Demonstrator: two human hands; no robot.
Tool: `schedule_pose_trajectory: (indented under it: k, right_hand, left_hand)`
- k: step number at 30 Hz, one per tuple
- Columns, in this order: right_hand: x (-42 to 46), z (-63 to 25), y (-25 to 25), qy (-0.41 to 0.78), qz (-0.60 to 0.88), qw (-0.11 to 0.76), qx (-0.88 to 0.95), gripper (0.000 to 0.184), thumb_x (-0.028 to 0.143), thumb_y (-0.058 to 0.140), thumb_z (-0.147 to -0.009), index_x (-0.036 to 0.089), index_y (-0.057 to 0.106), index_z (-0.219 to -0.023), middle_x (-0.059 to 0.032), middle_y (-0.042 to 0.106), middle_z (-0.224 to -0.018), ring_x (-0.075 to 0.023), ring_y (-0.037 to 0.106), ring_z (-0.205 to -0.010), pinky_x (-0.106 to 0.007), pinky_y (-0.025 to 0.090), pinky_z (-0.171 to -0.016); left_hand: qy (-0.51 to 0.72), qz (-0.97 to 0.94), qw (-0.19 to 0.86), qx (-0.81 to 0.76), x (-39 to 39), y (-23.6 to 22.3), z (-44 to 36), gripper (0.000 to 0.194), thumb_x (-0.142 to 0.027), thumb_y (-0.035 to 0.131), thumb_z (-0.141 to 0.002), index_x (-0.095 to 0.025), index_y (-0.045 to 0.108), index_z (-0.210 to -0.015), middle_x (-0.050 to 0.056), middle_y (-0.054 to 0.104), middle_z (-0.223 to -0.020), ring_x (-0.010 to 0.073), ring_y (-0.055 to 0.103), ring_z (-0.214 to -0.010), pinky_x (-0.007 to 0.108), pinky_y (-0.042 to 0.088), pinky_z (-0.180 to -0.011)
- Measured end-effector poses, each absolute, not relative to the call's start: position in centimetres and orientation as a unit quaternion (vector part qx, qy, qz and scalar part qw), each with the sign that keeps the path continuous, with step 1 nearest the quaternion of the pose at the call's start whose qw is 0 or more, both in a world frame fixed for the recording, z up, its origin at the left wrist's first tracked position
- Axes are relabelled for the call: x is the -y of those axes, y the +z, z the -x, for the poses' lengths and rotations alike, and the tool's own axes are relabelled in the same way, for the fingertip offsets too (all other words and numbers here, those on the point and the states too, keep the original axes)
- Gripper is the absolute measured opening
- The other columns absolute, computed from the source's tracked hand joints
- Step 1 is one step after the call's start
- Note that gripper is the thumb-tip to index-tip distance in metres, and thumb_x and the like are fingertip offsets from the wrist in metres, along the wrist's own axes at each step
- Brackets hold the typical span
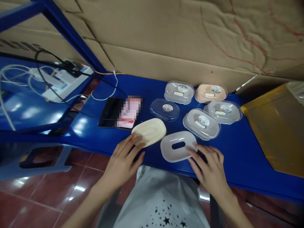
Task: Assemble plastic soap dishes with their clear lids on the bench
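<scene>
My left hand (128,154) lies with fingers spread over the near left end of a cream oval tray (152,130); its thumb is apart from the tray. My right hand (209,163) grips the right end of a pale grey soap dish (169,148), index finger inside and thumb at the near rim. A dark oval slot shows in the dish's middle. Behind the two pieces lies a clear oval lid (160,109) with a round label. To the right stand lidded soap dishes: a grey one (211,128), another grey one (234,115), a third grey one (168,91) and a peach one (201,95).
Two phones, a dark one (106,115) and one with a lit screen (129,114), lie left on the blue table (239,152). A white power strip (59,84) with cables is farther left. A yellow translucent bin (275,133) stands right. Cardboard (152,60) lines the back.
</scene>
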State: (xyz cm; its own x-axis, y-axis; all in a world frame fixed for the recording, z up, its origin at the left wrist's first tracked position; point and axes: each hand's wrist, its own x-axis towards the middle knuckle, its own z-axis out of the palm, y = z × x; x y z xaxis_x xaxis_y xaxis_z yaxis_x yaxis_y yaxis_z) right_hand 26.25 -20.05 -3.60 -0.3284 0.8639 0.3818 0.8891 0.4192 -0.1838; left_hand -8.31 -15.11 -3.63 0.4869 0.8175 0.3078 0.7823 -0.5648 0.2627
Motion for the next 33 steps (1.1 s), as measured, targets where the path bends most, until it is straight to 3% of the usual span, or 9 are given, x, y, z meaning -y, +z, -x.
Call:
schedule_pose_trajectory:
  k: [5, 9, 13, 16, 18, 25, 29, 33]
  right_hand:
    - [18.2, -24.9, -3.4, -0.05, 0.547, 0.214, 0.808, 0.031, 0.025, 0.068, -0.106, 0.021, 0.069, -0.136, -0.014, 0.07, -0.122, -0.0276, 0.069, -0.101, -0.045, 0.054, -0.09]
    - [16.4, -23.6, -3.3, -0.045, 0.548, 0.22, 0.805, 0.025, 0.029, 0.065, -0.108, 0.021, 0.07, -0.131, -0.013, 0.07, -0.116, -0.0267, 0.071, -0.097, -0.045, 0.06, -0.086]
    - [15.4, -22.8, -3.2, 0.028, 0.572, 0.245, 0.782, 0.034, 0.029, 0.059, -0.11, 0.021, 0.063, -0.143, -0.0169, 0.067, -0.135, -0.0305, 0.072, -0.118, -0.047, 0.065, -0.096]
    - [16.0, -23.4, -3.1, 0.126, 0.565, 0.259, 0.773, 0.048, 0.032, 0.057, -0.111, 0.026, 0.05, -0.158, -0.0168, 0.05, -0.164, -0.0327, 0.059, -0.146, -0.05, 0.06, -0.112]
    - [17.1, -24.3, -3.1, 0.173, 0.558, 0.26, 0.769, 0.056, 0.036, 0.058, -0.111, 0.031, 0.042, -0.164, -0.0134, 0.044, -0.171, -0.0321, 0.05, -0.155, -0.053, 0.055, -0.119]
    - [20.6, -27.0, -3.2, 0.208, 0.526, 0.2, 0.8, 0.067, 0.039, 0.061, -0.109, 0.032, 0.032, -0.169, -0.0108, 0.057, -0.163, -0.0314, 0.054, -0.15, -0.058, 0.048, -0.121]
    - [20.3, -28.0, -2.1, 0.151, 0.548, 0.211, 0.795, 0.062, 0.038, 0.059, -0.11, 0.028, 0.037, -0.167, -0.0138, 0.062, -0.158, -0.0332, 0.059, -0.144, -0.055, 0.051, -0.112]
    - [17.5, -28.3, 0.6, 0.071, 0.54, 0.197, 0.815, 0.057, 0.035, 0.06, -0.11, 0.028, 0.043, -0.164, -0.0129, 0.068, -0.151, -0.0327, 0.065, -0.136, -0.052, 0.051, -0.108]
  left_hand:
    - [0.246, -0.839, 0.037, -0.484, 17.6, -4.0, 10.2, 0.024, -0.016, 0.067, -0.104, -0.02, 0.062, -0.128, 0.015, 0.071, -0.132, 0.0367, 0.064, -0.139, 0.057, 0.056, -0.114]
    - [0.276, -0.833, 0.048, -0.478, 18.2, -4.6, 10.7, 0.025, -0.009, 0.068, -0.102, -0.021, 0.063, -0.124, 0.011, 0.071, -0.125, 0.0327, 0.067, -0.132, 0.053, 0.059, -0.112]
    - [0.274, -0.853, 0.066, -0.439, 18.4, -4.5, 10.9, 0.025, -0.007, 0.065, -0.102, -0.02, 0.065, -0.123, 0.01, 0.072, -0.121, 0.0295, 0.07, -0.126, 0.05, 0.061, -0.111]
    - [0.267, -0.869, 0.075, -0.41, 18.5, -4.1, 10.7, 0.021, -0.007, 0.064, -0.102, -0.02, 0.066, -0.119, 0.01, 0.072, -0.12, 0.0284, 0.07, -0.123, 0.048, 0.062, -0.11]
    - [0.262, -0.88, 0.091, -0.386, 18.5, -3.9, 10.0, 0.018, -0.008, 0.064, -0.102, -0.019, 0.067, -0.115, 0.011, 0.072, -0.122, 0.0284, 0.07, -0.124, 0.048, 0.063, -0.108]
    - [0.275, -0.904, 0.131, -0.3, 16.6, -4.4, 4.8, 0.018, -0.01, 0.064, -0.103, -0.02, 0.067, -0.117, 0.012, 0.071, -0.131, 0.0294, 0.068, -0.129, 0.052, 0.063, -0.108]
    - [0.283, -0.911, 0.141, -0.265, 14.3, -3.6, 2.7, 0.018, -0.019, 0.066, -0.105, -0.022, 0.065, -0.123, 0.011, 0.07, -0.133, 0.0281, 0.068, -0.128, 0.048, 0.063, -0.107]
    - [0.322, -0.879, 0.114, -0.333, 11.7, -2.5, 3.2, 0.034, -0.024, 0.069, -0.105, -0.024, 0.059, -0.137, 0.014, 0.067, -0.137, 0.0286, 0.068, -0.129, 0.046, 0.063, -0.106]
